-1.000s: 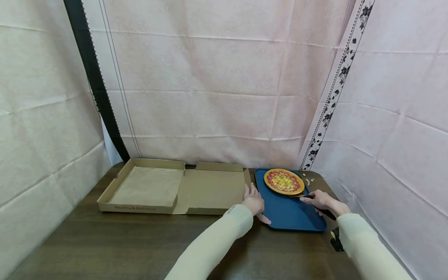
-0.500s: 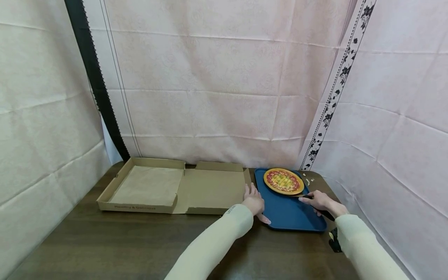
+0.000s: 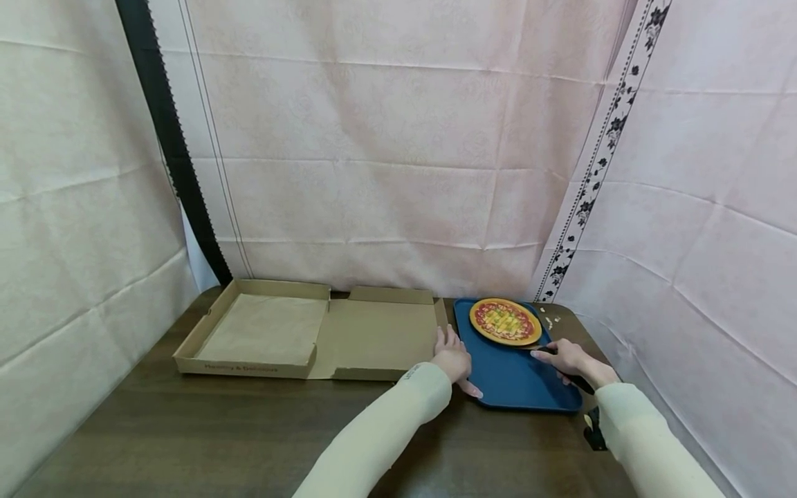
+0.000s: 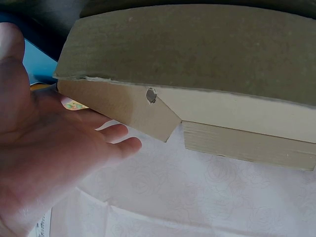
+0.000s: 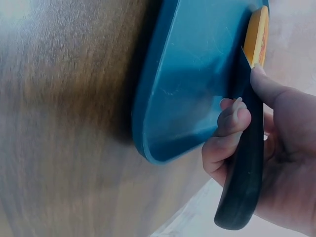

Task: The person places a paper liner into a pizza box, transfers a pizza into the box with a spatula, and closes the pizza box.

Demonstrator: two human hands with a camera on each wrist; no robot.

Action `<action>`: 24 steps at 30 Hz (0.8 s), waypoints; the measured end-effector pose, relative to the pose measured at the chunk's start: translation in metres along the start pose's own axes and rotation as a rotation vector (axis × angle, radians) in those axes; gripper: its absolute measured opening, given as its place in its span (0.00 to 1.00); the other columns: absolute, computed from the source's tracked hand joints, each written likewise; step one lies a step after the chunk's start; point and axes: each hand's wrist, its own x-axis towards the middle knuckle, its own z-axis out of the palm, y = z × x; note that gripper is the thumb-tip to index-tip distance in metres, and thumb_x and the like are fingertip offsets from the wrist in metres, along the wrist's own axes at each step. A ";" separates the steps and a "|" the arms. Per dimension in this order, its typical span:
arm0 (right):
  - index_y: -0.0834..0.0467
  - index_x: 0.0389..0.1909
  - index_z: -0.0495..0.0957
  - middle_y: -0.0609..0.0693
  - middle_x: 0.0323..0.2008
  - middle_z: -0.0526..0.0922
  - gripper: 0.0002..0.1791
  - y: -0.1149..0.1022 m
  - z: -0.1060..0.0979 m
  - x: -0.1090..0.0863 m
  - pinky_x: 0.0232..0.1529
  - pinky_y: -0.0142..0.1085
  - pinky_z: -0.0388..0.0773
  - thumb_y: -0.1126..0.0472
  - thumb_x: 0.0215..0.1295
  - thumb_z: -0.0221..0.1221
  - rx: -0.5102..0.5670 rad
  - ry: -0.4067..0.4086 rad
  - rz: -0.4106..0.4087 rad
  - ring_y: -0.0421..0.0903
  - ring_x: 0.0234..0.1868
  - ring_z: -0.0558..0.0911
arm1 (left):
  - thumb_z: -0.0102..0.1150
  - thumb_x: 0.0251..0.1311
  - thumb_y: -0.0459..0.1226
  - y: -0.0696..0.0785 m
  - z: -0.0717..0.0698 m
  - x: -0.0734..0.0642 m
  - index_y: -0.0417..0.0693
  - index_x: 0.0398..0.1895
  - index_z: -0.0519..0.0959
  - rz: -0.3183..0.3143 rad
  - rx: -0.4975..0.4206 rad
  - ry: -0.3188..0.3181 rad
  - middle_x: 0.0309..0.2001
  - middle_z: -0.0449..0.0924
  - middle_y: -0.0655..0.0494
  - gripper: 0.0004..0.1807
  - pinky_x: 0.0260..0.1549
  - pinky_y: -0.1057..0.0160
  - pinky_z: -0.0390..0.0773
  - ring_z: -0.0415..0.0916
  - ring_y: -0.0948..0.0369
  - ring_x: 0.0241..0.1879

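A round pizza [image 3: 506, 321] with red and yellow topping lies at the far end of a blue tray [image 3: 523, 384]. My right hand [image 3: 569, 357] grips the black handle [image 5: 242, 173] of what looks like a pizza server. Its blade reaches the pizza's near edge and is mostly hidden there. My left hand [image 3: 452, 362] is at the tray's left edge, fingers extended, next to the lid [image 3: 382, 335] of an unfolded pizza box. In the left wrist view the fingertips are beside the lid's cardboard flap [image 4: 113, 106]; contact is hard to tell.
The box's base [image 3: 243, 371], lined with brown paper [image 3: 264, 328], lies at the left of the dark wooden table [image 3: 205, 436]. A small black object [image 3: 594, 430] shows beside my right sleeve. Pale cloth [image 3: 398, 173] hangs around the table.
Very little differs. My right hand has shifted slightly to the left with the server; my left hand, the pizza and the tray look still.
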 end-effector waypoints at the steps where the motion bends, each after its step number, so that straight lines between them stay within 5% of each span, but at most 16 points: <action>1: 0.71 0.61 0.68 0.47 0.12 0.70 0.34 0.000 0.000 0.000 0.18 0.34 0.74 0.45 0.69 0.54 0.003 0.003 0.000 0.39 0.10 0.71 | 0.43 0.42 0.80 0.000 0.000 0.000 0.60 0.76 0.51 -0.003 -0.001 -0.002 0.78 0.43 0.59 0.60 0.75 0.49 0.36 0.31 0.52 0.78; 8: 0.76 0.66 0.58 0.48 0.13 0.72 0.41 0.002 0.006 0.003 0.17 0.34 0.73 0.45 0.70 0.53 0.001 0.025 -0.001 0.39 0.10 0.70 | 0.44 0.41 0.81 0.000 0.000 0.004 0.61 0.76 0.51 0.003 -0.008 -0.008 0.78 0.42 0.59 0.60 0.75 0.48 0.35 0.30 0.52 0.78; 12: 0.70 0.60 0.67 0.48 0.13 0.71 0.33 0.002 0.008 0.005 0.17 0.34 0.73 0.45 0.70 0.53 0.008 0.033 0.007 0.40 0.10 0.71 | 0.45 0.40 0.81 0.003 0.005 0.017 0.64 0.75 0.52 -0.003 -0.019 -0.015 0.78 0.43 0.60 0.59 0.74 0.47 0.36 0.30 0.51 0.78; 15: 0.68 0.55 0.69 0.48 0.14 0.71 0.29 0.002 0.008 0.006 0.16 0.34 0.73 0.45 0.71 0.52 0.010 0.032 0.009 0.40 0.11 0.71 | 0.45 0.40 0.81 0.003 0.005 0.017 0.64 0.75 0.53 0.003 -0.017 -0.013 0.78 0.43 0.59 0.59 0.74 0.47 0.36 0.30 0.51 0.78; 24: 0.73 0.63 0.63 0.49 0.14 0.72 0.38 0.006 0.012 0.008 0.17 0.34 0.74 0.44 0.70 0.51 -0.001 0.054 -0.011 0.40 0.10 0.72 | 0.45 0.40 0.81 -0.001 -0.001 0.005 0.61 0.75 0.54 0.019 -0.016 0.007 0.78 0.45 0.58 0.60 0.75 0.47 0.36 0.31 0.51 0.78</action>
